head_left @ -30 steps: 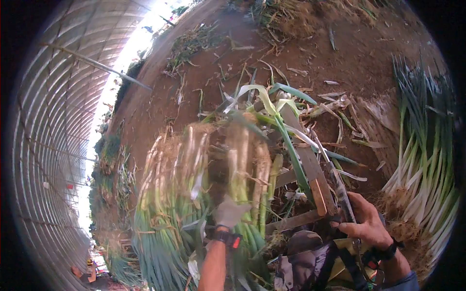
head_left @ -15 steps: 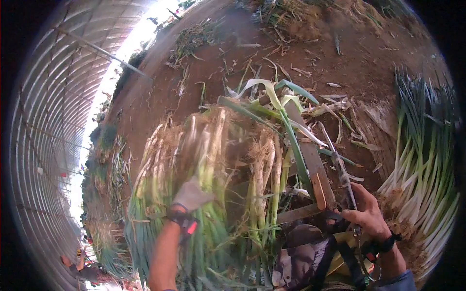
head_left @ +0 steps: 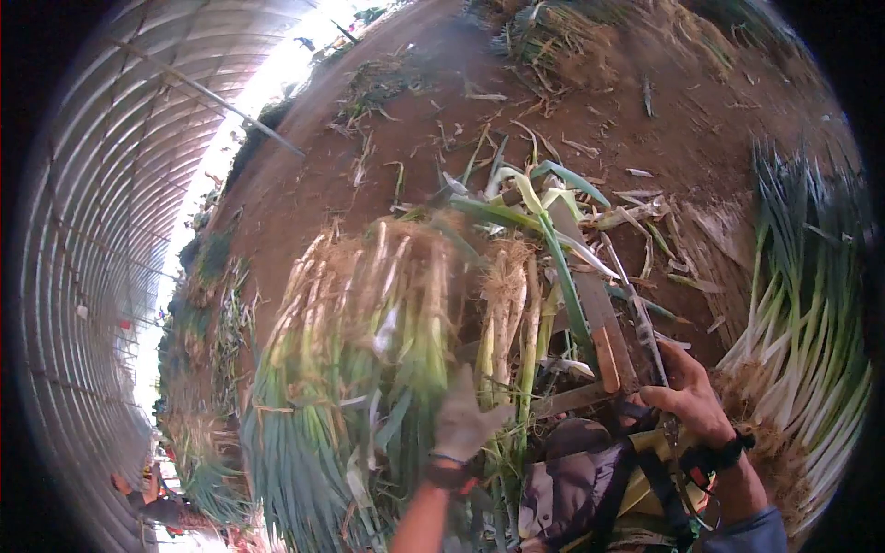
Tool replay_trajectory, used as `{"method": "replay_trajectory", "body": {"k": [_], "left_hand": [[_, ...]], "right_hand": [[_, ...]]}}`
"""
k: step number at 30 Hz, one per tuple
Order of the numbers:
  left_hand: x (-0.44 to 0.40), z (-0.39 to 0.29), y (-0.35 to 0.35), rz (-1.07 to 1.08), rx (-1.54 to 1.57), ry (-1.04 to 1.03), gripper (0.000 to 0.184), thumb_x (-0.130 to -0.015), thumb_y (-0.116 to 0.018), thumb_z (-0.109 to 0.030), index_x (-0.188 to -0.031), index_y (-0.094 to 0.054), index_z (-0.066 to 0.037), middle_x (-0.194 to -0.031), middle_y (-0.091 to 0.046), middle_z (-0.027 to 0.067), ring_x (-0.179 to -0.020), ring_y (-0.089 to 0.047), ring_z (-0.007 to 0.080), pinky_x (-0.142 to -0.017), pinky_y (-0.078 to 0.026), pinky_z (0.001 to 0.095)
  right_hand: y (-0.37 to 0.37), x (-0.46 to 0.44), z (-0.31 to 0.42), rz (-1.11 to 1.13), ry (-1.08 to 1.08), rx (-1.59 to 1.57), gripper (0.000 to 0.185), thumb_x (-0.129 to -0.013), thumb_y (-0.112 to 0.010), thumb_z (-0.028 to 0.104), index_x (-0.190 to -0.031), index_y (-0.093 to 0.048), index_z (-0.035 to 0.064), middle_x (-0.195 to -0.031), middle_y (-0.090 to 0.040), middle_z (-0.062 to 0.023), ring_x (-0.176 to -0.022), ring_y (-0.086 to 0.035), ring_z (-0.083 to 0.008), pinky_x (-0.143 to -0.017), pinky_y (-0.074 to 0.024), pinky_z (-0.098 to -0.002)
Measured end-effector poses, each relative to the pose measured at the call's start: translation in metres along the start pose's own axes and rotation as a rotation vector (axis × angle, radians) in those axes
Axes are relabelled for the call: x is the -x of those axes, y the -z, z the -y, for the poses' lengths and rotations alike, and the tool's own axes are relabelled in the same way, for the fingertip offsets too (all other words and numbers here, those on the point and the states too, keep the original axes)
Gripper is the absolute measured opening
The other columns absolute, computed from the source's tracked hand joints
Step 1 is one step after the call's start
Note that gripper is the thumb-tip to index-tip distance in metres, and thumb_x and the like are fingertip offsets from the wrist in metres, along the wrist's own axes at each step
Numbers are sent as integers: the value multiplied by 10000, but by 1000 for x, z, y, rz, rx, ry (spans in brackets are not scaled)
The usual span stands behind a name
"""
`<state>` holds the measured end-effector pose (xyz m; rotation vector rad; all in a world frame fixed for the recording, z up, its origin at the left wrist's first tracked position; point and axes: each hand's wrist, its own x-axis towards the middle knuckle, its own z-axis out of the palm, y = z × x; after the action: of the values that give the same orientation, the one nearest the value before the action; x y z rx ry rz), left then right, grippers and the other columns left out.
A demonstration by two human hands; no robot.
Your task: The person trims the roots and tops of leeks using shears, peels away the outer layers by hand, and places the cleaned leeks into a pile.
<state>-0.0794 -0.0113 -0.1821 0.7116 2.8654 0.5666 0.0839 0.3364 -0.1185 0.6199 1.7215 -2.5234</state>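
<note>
My left hand (head_left: 464,424), in a pale glove, is above the green leaves between two groups of leeks. Its fingers are apart, slightly blurred, with nothing visibly held. Left of it lies a wide pile of leeks (head_left: 355,341), roots pointing away from me. Just beyond and to its right is a smaller bunch of leeks (head_left: 502,318). My bare right hand (head_left: 690,392) is closed around a slim metal wand (head_left: 643,323) with a hose running down from it. Beside the wand stands a wooden piece (head_left: 604,359) with trimmed leaves (head_left: 558,240) draped over its far end.
Cleaned-looking leeks (head_left: 802,332) lie in a large heap on the right. Loose peelings (head_left: 636,212) litter the brown soil (head_left: 442,147). A dark patterned bag or cloth (head_left: 572,479) is close to my body. Another person (head_left: 152,502) is at the far lower left, inside a ribbed tunnel (head_left: 101,212).
My left hand has come off the leek pile and moved right and nearer to me. The leeks it touched now lie in the pile. My right hand stays on the wand.
</note>
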Motion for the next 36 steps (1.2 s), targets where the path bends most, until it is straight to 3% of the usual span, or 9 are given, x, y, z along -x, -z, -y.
{"method": "replay_trajectory", "body": {"k": [4,5,8,15,18,24,31,33,36], "left_hand": [[9,-13,-69,-35,-200,231,1311,-691,-906,-622,-1575,-276,112,-1533,-476,315,-1368,-516,483,-1160,-428,500],[9,-12,-77,-29,-186,254,1421,-689,-822,-750,-1612,-188,125,-1638,-330,270,-1503,-349,454,-1273,-252,520],[3,-11,-77,-38,-243,210,1412,-687,-835,-724,-1634,-168,83,-1650,-309,274,-1506,-343,464,-1263,-275,526],[-13,-49,-53,114,-325,293,1191,-709,-878,-548,-1591,-326,32,-1362,-549,226,-1235,-583,391,-1054,-479,525],[-5,-21,-81,-242,-167,90,1156,-680,-909,-527,-1558,-383,9,-1328,-580,211,-1158,-626,395,-982,-533,492],[-16,-15,-70,38,10,368,940,-654,-925,-397,-1434,-540,-44,-1230,-685,231,-1126,-684,384,-950,-559,466],[-38,0,-17,-232,168,31,686,-695,-953,-411,-1174,-698,9,-1007,-766,187,-863,-736,333,-758,-590,446],[-81,-15,23,157,85,329,676,-744,-932,-423,-1186,-683,25,-1030,-762,197,-879,-721,273,-776,-569,420],[-125,-16,18,39,161,389,834,-776,-905,-441,-1334,-591,92,-1082,-758,203,-978,-733,330,-877,-563,431]], "right_hand": [[-3,1,0,15,65,39,836,-822,-844,177,-1510,-441,-77,-1380,-595,-133,-1218,-589,-215,-1056,-488,-373],[-5,4,5,18,53,43,836,-822,-841,179,-1512,-443,-74,-1388,-594,-130,-1230,-583,-216,-1081,-467,-376],[-5,3,2,20,52,63,839,-820,-838,194,-1513,-447,-71,-1390,-598,-124,-1242,-576,-215,-1103,-449,-377],[-4,-2,-5,35,61,128,826,-808,-843,202,-1506,-479,-49,-1392,-608,-125,-1259,-573,-218,-1126,-423,-375],[-5,0,-5,6,54,124,830,-805,-848,207,-1507,-483,-45,-1402,-605,-133,-1261,-576,-225,-1129,-419,-367],[-4,-2,-3,-20,21,171,827,-809,-857,198,-1496,-476,-61,-1352,-628,-139,-1234,-589,-218,-1093,-453,-352],[12,2,-10,-22,56,69,838,-831,-866,223,-1501,-454,-64,-1333,-634,-141,-1186,-614,-213,-1040,-495,-352],[12,1,-13,-14,67,81,845,-832,-871,239,-1502,-454,-64,-1334,-633,-142,-1186,-613,-213,-1036,-497,-352],[8,4,-8,-42,54,127,856,-825,-872,253,-1501,-455,-66,-1322,-637,-144,-1182,-614,-212,-1027,-500,-353]]}}
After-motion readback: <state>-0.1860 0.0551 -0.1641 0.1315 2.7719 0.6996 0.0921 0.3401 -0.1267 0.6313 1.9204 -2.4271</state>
